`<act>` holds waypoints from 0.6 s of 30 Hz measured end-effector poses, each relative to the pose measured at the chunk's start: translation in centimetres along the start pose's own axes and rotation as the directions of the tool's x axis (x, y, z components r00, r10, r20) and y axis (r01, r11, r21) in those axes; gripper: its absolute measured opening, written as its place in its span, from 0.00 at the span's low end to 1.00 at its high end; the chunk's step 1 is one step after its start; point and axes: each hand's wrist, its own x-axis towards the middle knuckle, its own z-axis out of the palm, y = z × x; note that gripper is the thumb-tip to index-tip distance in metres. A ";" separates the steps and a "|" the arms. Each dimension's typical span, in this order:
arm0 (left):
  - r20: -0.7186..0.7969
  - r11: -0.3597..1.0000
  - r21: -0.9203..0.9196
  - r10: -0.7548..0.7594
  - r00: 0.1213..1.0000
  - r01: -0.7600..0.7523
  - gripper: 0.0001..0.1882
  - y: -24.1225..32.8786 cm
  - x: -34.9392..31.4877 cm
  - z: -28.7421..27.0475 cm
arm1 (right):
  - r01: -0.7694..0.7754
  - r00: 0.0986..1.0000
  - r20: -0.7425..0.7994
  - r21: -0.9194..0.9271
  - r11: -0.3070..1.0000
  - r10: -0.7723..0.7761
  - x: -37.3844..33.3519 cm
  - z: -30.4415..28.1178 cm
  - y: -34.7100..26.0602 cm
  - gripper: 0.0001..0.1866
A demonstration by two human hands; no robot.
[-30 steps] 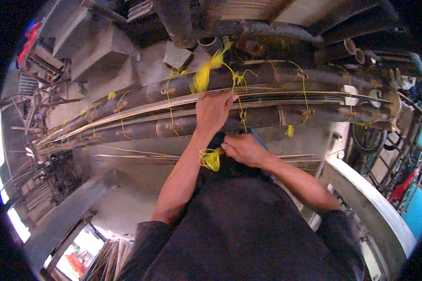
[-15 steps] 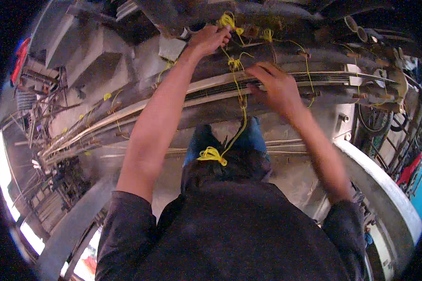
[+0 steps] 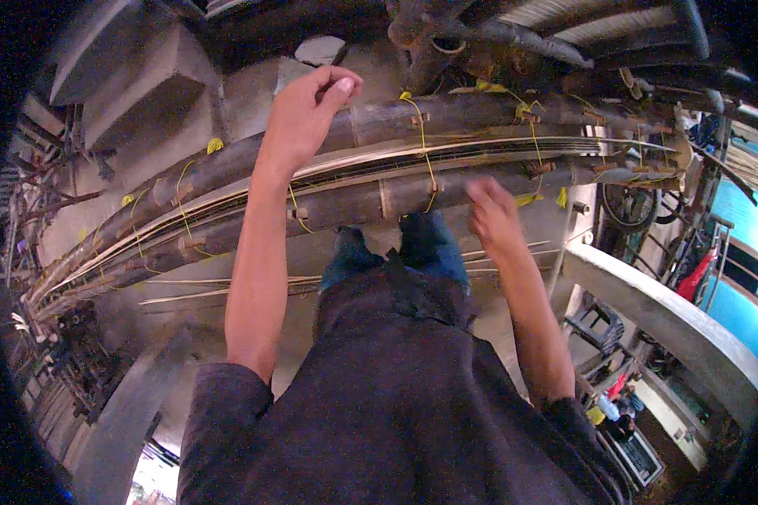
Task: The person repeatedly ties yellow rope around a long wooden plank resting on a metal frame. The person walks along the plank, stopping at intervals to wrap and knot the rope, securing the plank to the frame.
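Note:
My left hand [image 3: 310, 114] is raised over the far bamboo pole [image 3: 472, 111], its fingers curled with the thumb against them. Whatever may be inside the curl is hidden. Somewhat blurred, my right hand [image 3: 493, 212] is closed beside the near bamboo pole [image 3: 345, 204], in front of my right knee; its inner side does not show. Long thin pale strips [image 3: 370, 157] run lengthwise between the two dark poles. A yellow cord [image 3: 425, 150] crosses from pole to pole between my hands, held at small wooden pegs.
Several more yellow cords cross the poles, one ending in a looped bundle [image 3: 216, 146]. Loose strips [image 3: 202, 296] lie on the floor near my legs. A concrete block [image 3: 156, 88] stands at far left. On the right are a bicycle wheel [image 3: 630, 206] and a pale ledge [image 3: 665, 307].
The view has shifted along the poles. My left hand has left the yellow cord bundle, and my right hand has drawn nearer to me and closed. The cord hanging over my lap no longer shows.

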 end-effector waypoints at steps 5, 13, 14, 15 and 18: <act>-0.030 0.997 -0.075 0.021 0.999 -0.023 0.13 -0.4 -1.9 -1.7 | -0.159 0.973 -0.196 -0.179 0.971 0.124 -3.1 0.2 2.0 0.07; -0.044 0.993 -0.078 -0.089 0.995 0.085 0.11 -0.7 -3.6 -1.4 | 0.228 0.915 -0.093 -0.683 0.694 -0.392 -4.5 1.8 -0.8 0.12; -0.053 0.996 -0.050 -0.082 0.995 0.079 0.11 -0.4 -3.9 -1.2 | 0.127 0.957 -0.149 -0.554 0.823 -0.248 -5.2 1.4 0.6 0.12; -0.057 0.997 -0.019 -0.074 0.996 0.073 0.11 -0.1 -3.9 -1.1 | 0.004 0.975 -0.202 -0.412 0.911 -0.095 -5.9 1.1 1.9 0.11; -0.026 0.996 0.084 -0.011 1.000 0.013 0.11 1.3 -3.8 0.1 | -0.254 0.965 -0.091 -0.130 0.958 0.244 -3.7 2.2 7.5 0.11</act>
